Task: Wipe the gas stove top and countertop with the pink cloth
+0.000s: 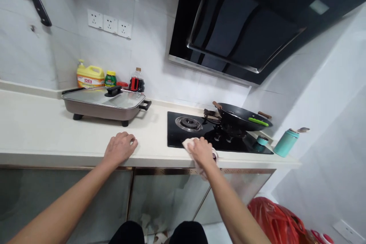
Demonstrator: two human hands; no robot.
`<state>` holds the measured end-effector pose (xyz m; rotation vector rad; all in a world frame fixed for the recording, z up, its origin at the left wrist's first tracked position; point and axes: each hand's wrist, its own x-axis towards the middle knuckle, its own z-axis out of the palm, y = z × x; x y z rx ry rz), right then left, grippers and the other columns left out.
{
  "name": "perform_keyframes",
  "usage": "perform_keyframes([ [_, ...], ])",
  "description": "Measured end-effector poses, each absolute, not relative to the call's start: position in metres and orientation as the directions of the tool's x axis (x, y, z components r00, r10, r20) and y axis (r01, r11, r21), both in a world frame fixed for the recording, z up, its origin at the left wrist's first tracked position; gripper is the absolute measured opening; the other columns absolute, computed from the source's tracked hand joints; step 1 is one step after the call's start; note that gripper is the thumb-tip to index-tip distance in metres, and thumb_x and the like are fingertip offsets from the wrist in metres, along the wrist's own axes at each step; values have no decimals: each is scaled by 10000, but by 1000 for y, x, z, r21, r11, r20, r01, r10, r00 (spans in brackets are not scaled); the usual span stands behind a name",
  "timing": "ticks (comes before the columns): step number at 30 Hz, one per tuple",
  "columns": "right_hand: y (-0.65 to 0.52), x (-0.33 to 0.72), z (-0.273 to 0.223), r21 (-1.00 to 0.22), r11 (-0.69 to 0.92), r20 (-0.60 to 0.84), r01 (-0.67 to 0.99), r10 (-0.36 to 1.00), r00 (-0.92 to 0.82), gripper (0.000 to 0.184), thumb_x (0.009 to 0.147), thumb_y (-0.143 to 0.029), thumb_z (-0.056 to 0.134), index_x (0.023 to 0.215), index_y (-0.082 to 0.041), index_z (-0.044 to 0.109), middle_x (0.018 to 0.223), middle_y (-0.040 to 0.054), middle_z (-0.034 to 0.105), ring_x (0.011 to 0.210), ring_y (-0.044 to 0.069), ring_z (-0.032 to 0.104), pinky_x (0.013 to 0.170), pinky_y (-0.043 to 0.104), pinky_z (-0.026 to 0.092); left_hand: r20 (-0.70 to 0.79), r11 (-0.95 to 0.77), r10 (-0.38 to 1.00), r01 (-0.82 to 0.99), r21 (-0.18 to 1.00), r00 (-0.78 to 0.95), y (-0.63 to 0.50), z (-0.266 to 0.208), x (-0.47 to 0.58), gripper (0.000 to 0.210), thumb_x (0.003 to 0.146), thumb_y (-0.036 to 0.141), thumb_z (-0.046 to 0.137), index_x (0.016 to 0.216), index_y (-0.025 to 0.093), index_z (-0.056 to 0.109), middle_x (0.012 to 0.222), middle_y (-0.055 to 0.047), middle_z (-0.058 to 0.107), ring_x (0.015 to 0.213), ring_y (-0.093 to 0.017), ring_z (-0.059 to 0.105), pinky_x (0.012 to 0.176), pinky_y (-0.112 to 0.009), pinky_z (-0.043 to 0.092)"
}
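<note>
My right hand [201,150] grips a pale cloth [188,144], pressing it at the front edge of the black glass gas stove [181,137]. Part of the cloth drapes over the counter's edge below my wrist. My left hand [120,147] rests on the white countertop, its fingers loosely curled with nothing visible in them. Behind it stands a brown electric pan [100,111] with a glass lid [97,96]. A black wok [240,116] sits on the right burner, with a bright green utensil handle [258,122] across its rim. The left burner [188,123] is uncovered.
A teal bottle [286,143] without its lid and a teal cap [262,140] are at right. Yellow detergent [90,77], a green jar [110,79] and a dark sauce bottle [137,81] line the wall. A range hood [243,26] hangs overhead. A red bag [274,219] is below right.
</note>
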<state>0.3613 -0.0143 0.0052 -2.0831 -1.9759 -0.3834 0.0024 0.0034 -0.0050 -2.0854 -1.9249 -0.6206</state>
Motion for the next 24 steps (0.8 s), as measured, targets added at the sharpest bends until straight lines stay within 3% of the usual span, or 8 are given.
perform_keyframes([
  [3, -12, 326, 2, -108, 111, 362, 988, 930, -65, 458, 1001, -592, 495, 1204, -227, 684, 1179, 127, 657, 1075, 278, 625, 952, 416, 428, 480, -104, 877, 987, 121, 34, 4, -7, 1, 416, 957, 347, 405, 1000, 185, 785, 1104, -144, 743, 1091, -329, 640, 889, -419, 461],
  [5, -3, 319, 2, -285, 202, 392, 937, 917, -78, 404, 960, -584, 567, 1122, -236, 693, 1117, 84, 676, 1034, 244, 630, 930, 366, 438, 493, -103, 870, 985, 139, 21, 4, -8, 1, 409, 960, 346, 412, 998, 187, 787, 1098, -141, 744, 1096, -320, 643, 906, -413, 463],
  [7, 12, 320, 8, -462, 253, 452, 850, 892, -20, 359, 943, -560, 583, 1050, -234, 689, 1047, 57, 689, 994, 220, 632, 903, 327, 452, 500, -104, 866, 982, 155, 13, 3, -8, 1, 403, 966, 340, 414, 993, 186, 786, 1087, -140, 747, 1094, -311, 646, 915, -406, 466],
  [9, 31, 326, 20, -562, 273, 514, 780, 855, 71, 370, 966, -550, 524, 1075, -228, 668, 1064, 67, 689, 1011, 220, 631, 908, 321, 466, 504, -104, 864, 981, 162, 9, 1, -8, 1, 398, 970, 326, 414, 980, 183, 786, 1078, -142, 749, 1083, -304, 650, 915, -403, 470],
  [15, 65, 339, 39, -647, 281, 624, 709, 729, 281, 516, 1036, -537, 260, 1339, -191, 494, 1432, 179, 499, 1311, 246, 515, 1066, 360, 419, 518, -83, 855, 983, 161, -13, -3, -6, 3, 365, 976, 313, 436, 940, 197, 781, 1060, -133, 752, 1059, -291, 653, 906, -398, 470],
  [17, 61, 346, 27, -666, 263, 611, 698, 729, 308, 489, 1015, -533, 289, 1293, -195, 508, 1388, 180, 509, 1274, 261, 534, 1039, 379, 436, 517, -81, 856, 982, 172, -19, -4, -7, 3, 359, 978, 307, 439, 936, 192, 777, 1067, -133, 754, 1055, -288, 652, 903, -400, 468],
  [20, 44, 366, 2, -669, 239, 572, 704, 770, 283, 405, 930, -560, 434, 1112, -223, 565, 1191, 122, 582, 1057, 262, 604, 931, 385, 479, 519, -92, 855, 978, 188, -20, -4, -7, 4, 349, 980, 300, 446, 945, 186, 774, 1075, -131, 756, 1057, -283, 649, 907, -398, 463],
  [24, 7, 401, -19, -496, 240, 527, 834, 847, 69, 376, 817, -534, 581, 1045, -237, 617, 1062, 64, 610, 892, 236, 601, 847, 362, 488, 509, -98, 861, 978, 185, -10, -4, -6, 5, 332, 975, 303, 464, 944, 193, 775, 1068, -127, 754, 1075, -291, 640, 907, -400, 454],
])
